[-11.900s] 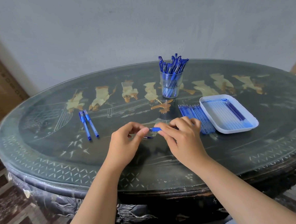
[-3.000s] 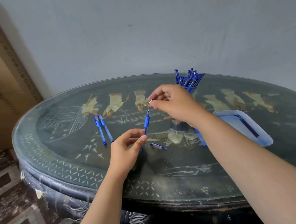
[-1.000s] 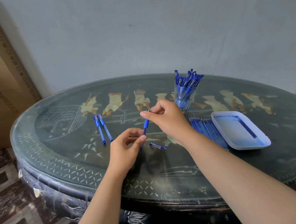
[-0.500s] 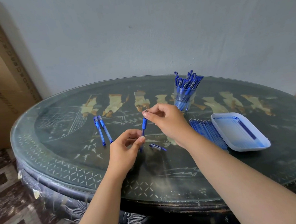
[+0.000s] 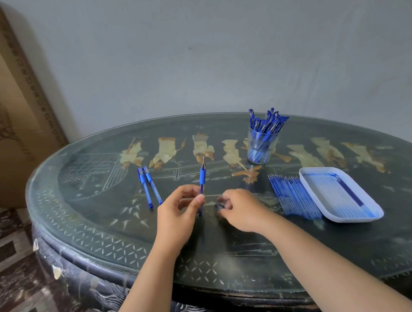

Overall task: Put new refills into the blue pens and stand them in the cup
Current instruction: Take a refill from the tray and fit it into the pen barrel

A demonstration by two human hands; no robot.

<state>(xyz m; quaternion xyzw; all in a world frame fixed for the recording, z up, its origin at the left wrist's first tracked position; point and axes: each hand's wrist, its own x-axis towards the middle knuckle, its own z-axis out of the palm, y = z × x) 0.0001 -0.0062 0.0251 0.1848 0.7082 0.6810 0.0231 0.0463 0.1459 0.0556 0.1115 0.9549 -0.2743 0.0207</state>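
Head view shows the left hand [image 5: 177, 212] pinching a thin blue plastic pen [image 5: 202, 187] upright, tip up, at the middle of the dark round bench [image 5: 84, 224]. Half a second ago the right hand [image 5: 241, 210] was up at the pen's tip; now it has dropped to the bench at about 3 o'clock from the pen. Its fingers curl over a small dark bit, most likely the pen cap; I cannot tell if they grip it yet. So the tip looks screwed on, and capping likely comes next. The clear cup full of blue pens [image 5: 261, 141] stands at 1 o'clock. Two loose blue pens [image 5: 149, 187] lie at 10 o'clock. A row of blue refills [image 5: 293, 194] lies beside a white tray [image 5: 346, 217] at 3 o'clock.
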